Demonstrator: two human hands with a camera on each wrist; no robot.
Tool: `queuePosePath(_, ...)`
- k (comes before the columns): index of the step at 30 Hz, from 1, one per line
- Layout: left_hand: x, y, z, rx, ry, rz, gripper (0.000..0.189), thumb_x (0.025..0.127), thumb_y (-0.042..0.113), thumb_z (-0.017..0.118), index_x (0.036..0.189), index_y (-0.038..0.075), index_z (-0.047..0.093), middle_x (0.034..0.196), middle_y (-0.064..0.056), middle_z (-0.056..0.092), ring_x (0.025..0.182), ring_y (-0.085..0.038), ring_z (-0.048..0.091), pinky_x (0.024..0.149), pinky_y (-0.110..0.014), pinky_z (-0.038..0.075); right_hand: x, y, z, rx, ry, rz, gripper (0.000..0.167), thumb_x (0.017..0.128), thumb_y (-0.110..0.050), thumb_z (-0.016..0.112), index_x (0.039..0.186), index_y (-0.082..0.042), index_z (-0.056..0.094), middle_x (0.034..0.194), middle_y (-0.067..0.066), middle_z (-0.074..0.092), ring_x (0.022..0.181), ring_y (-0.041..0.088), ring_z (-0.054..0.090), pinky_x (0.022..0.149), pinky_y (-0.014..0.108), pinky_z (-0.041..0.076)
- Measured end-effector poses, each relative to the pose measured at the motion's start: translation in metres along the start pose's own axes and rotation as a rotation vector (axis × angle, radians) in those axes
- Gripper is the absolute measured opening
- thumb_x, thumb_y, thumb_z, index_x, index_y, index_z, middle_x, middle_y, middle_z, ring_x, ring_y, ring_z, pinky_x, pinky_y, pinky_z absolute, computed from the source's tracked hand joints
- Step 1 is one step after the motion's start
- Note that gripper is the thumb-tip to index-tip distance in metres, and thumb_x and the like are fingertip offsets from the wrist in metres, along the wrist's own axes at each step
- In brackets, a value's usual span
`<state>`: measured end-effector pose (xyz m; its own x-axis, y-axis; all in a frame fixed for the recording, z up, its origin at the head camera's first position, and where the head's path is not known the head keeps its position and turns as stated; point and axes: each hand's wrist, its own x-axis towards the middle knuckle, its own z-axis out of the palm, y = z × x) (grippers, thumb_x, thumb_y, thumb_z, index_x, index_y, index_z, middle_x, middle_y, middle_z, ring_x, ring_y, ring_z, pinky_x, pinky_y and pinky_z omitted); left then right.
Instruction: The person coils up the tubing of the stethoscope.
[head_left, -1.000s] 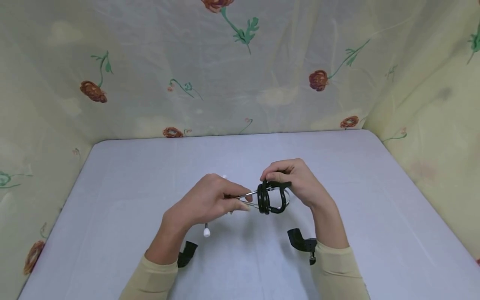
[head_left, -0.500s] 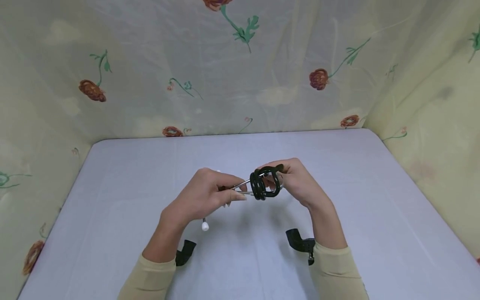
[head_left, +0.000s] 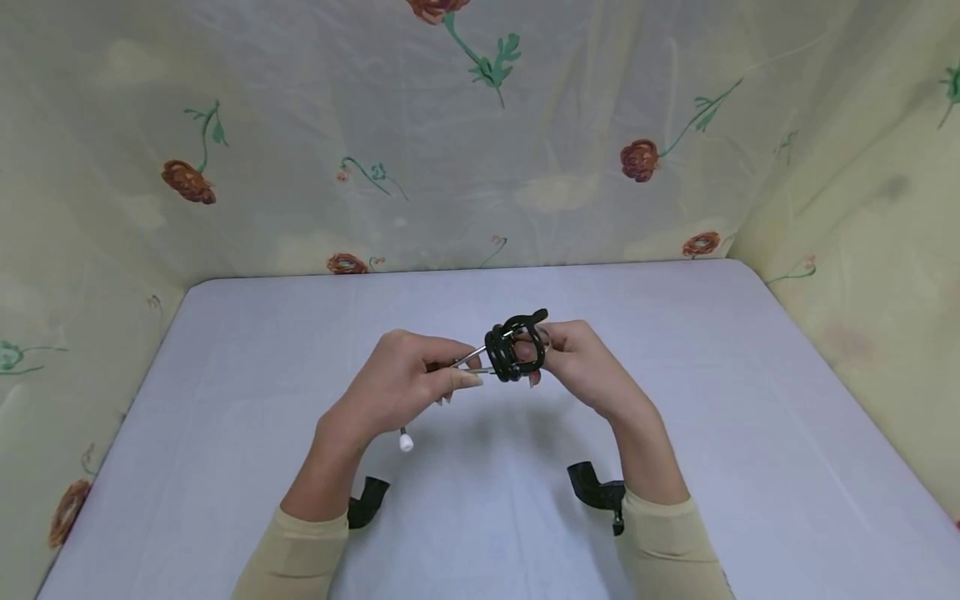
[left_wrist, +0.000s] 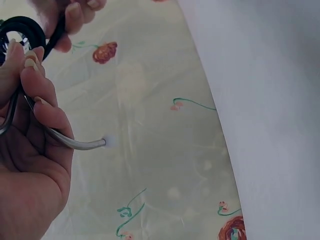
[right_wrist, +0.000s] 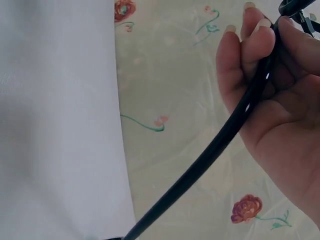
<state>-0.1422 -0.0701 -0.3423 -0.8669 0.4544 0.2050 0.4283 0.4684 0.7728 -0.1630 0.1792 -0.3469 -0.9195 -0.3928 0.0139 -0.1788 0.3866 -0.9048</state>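
Observation:
A stethoscope is held between both hands above the table, its black tubing (head_left: 498, 354) wound in several loops about the metal ear tubes (head_left: 471, 357). My left hand (head_left: 397, 379) pinches those ear tubes between thumb and fingers. One white ear tip (head_left: 406, 440) sticks out below that hand; the left wrist view shows an ear tip (left_wrist: 107, 141) on a bent metal tube. At the right end of the coil, my right hand (head_left: 600, 371) grips the tubing, its fingertips partly behind the loops. In the right wrist view, a length of tubing (right_wrist: 200, 165) runs down-left from the fingers.
A white-covered table (head_left: 262, 433) lies beneath the hands. Floral curtains (head_left: 450, 192) enclose its back and sides. Black wrist mounts (head_left: 369, 502) project inward from both sleeves.
Both hands and the stethoscope have shifted left and slightly up. My right fingers have gone from the coil's top to behind its right end. The black projecting piece now points upward.

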Motion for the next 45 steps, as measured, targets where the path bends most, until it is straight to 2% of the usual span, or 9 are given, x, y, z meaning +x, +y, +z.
queuePosePath(6,-0.001,-0.003,-0.007,-0.004,0.070,-0.060,0.003,0.089,0.028,0.074,0.088,0.031,0.074,0.062,-0.001,0.064,0.059,-0.012,0.059,0.054,-0.029,0.041,0.000,-0.002,0.003,-0.068,-0.021,0.021,0.020,0.098,-0.009,0.057,0.084,-0.004,0.070,0.073,0.004,0.066,0.068,0.020,0.059,0.077,0.036,0.046)
queuePosePath(13,0.002,-0.010,-0.004,0.067,0.086,-0.066,0.013,0.090,0.033,0.073,0.078,0.034,0.069,0.058,0.004,0.061,0.057,-0.010,0.058,0.055,-0.029,0.040,0.000,-0.002,0.005,-0.122,-0.065,0.066,0.017,0.098,-0.015,0.059,0.085,-0.006,0.067,0.074,0.004,0.063,0.069,0.020,0.058,0.070,0.033,0.047)
queuePosePath(21,0.002,-0.016,-0.007,0.161,0.179,-0.097,0.003,0.091,0.030,0.072,0.089,0.029,0.075,0.060,0.003,0.066,0.054,-0.009,0.056,0.056,-0.029,0.041,-0.001,-0.002,0.003,-0.121,-0.104,0.073,0.021,0.100,-0.016,0.057,0.113,-0.008,0.072,0.078,0.010,0.064,0.076,0.023,0.059,0.068,0.030,0.050)
queuePosePath(25,0.002,-0.018,-0.009,0.182,0.176,-0.113,0.005,0.091,0.030,0.071,0.092,0.027,0.075,0.061,0.003,0.066,0.054,-0.009,0.055,0.056,-0.029,0.040,-0.001,-0.004,0.004,-0.147,-0.115,0.074,0.022,0.100,-0.018,0.058,0.114,-0.009,0.072,0.076,0.007,0.064,0.077,0.027,0.059,0.067,0.030,0.050)
queuePosePath(29,0.003,-0.019,-0.007,0.230,0.177,-0.103,0.007,0.092,0.031,0.071,0.090,0.026,0.075,0.058,0.007,0.064,0.051,-0.009,0.052,0.055,-0.029,0.036,-0.002,-0.007,0.005,-0.166,-0.134,0.100,0.020,0.099,-0.018,0.059,0.111,-0.010,0.073,0.073,0.002,0.061,0.075,0.023,0.058,0.067,0.031,0.049)
queuePosePath(32,0.004,-0.018,-0.006,0.242,0.190,-0.105,0.007,0.092,0.031,0.071,0.088,0.025,0.075,0.056,0.010,0.061,0.049,-0.010,0.049,0.053,-0.029,0.034,-0.003,-0.008,0.005,-0.171,-0.148,0.108,0.018,0.099,-0.016,0.059,0.109,-0.009,0.073,0.073,0.006,0.061,0.073,0.020,0.056,0.066,0.031,0.049)
queuePosePath(36,0.004,-0.016,-0.005,0.243,0.209,-0.136,0.009,0.092,0.030,0.071,0.091,0.023,0.076,0.058,0.006,0.065,0.051,-0.010,0.051,0.053,-0.030,0.035,-0.004,-0.009,0.005,-0.170,-0.160,0.099,0.017,0.098,-0.015,0.060,0.108,-0.008,0.072,0.073,0.010,0.061,0.071,0.018,0.056,0.065,0.030,0.048)
queuePosePath(40,0.005,-0.017,-0.004,0.259,0.220,-0.167,0.011,0.092,0.032,0.071,0.091,0.022,0.076,0.060,0.002,0.068,0.053,-0.010,0.053,0.053,-0.030,0.035,-0.004,-0.010,0.004,-0.174,-0.167,0.080,0.017,0.098,-0.014,0.060,0.107,-0.008,0.072,0.072,0.005,0.061,0.072,0.020,0.057,0.065,0.031,0.049)
queuePosePath(45,0.006,-0.021,-0.004,0.300,0.242,-0.180,0.013,0.092,0.034,0.071,0.092,0.022,0.077,0.058,0.005,0.064,0.052,-0.011,0.050,0.051,-0.029,0.033,-0.006,-0.011,0.004,-0.178,-0.166,0.072,0.016,0.097,-0.014,0.061,0.106,-0.010,0.073,0.071,0.001,0.061,0.073,0.023,0.059,0.065,0.031,0.050)
